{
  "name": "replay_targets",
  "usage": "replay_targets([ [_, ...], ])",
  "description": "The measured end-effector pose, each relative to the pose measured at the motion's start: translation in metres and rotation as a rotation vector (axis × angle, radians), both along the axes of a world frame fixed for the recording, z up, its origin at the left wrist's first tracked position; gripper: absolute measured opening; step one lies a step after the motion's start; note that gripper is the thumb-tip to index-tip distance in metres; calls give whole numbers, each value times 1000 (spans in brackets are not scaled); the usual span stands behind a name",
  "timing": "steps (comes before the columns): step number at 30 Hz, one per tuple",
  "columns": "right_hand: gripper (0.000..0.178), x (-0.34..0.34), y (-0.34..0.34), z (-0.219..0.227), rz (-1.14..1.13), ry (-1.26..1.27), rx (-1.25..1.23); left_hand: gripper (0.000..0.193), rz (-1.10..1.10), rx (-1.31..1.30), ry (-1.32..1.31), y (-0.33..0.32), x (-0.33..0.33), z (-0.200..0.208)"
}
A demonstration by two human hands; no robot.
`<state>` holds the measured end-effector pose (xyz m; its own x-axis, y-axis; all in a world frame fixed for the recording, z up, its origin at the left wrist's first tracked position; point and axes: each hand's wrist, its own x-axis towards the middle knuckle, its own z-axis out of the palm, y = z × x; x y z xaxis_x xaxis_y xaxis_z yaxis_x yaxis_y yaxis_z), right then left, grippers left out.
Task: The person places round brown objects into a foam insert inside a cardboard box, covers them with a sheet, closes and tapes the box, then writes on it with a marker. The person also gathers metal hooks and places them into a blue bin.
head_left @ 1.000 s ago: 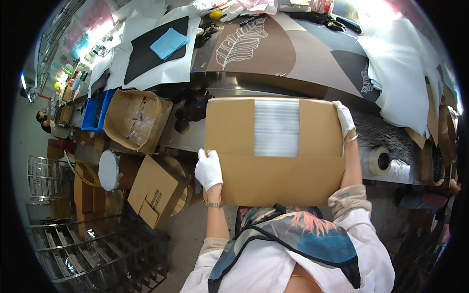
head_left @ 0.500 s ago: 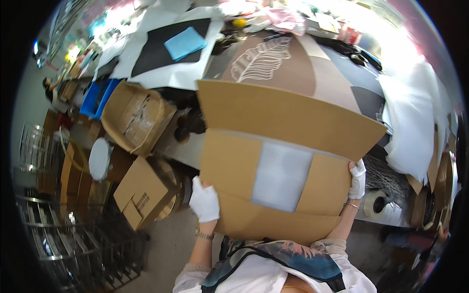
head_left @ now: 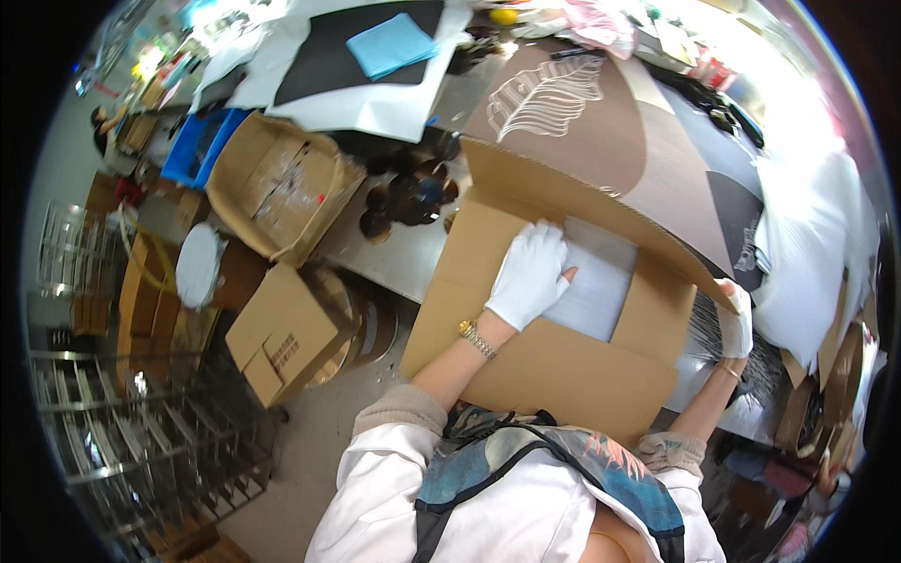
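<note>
A brown cardboard box (head_left: 474, 366) lies in front of me, two side flaps folded inward and the long far flap raised. Between the side flaps shows white, translucent packing sheet (head_left: 596, 286). My left hand (head_left: 528, 279), in a white fingertip-less glove, rests flat on the left side flap beside the white sheet, fingers stretched out. At the right end of the raised flap, my right hand (head_left: 735, 319), gloved alike, grips its edge; some of its fingers are hidden behind the cardboard.
Beyond the box lies a brown printed panel (head_left: 619, 155) with a white leaf drawing. Dark round pieces (head_left: 408, 197) sit on the metal table. An open carton (head_left: 244, 183), a blue crate (head_left: 200, 150) and a smaller box (head_left: 282, 333) stand left; a metal rack (head_left: 150, 432) is lower left.
My left hand has left the box's left edge and moved right onto the folded flap. My right hand has shifted to the raised flap's right end, which now leans closer over the box.
</note>
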<state>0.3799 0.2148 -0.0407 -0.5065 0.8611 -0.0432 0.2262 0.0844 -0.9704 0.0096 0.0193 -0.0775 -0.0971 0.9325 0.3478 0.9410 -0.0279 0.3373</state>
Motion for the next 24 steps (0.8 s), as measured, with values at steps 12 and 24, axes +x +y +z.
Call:
replay_targets([
  [12, 41, -225, -85, -7, 120, -813, 768, 43, -597, 451, -449, -3, 9, 4],
  [24, 39, -289, -62, -60, -199, -1053, 717, 32, -37, 358, -558, 20, -5, -12],
])
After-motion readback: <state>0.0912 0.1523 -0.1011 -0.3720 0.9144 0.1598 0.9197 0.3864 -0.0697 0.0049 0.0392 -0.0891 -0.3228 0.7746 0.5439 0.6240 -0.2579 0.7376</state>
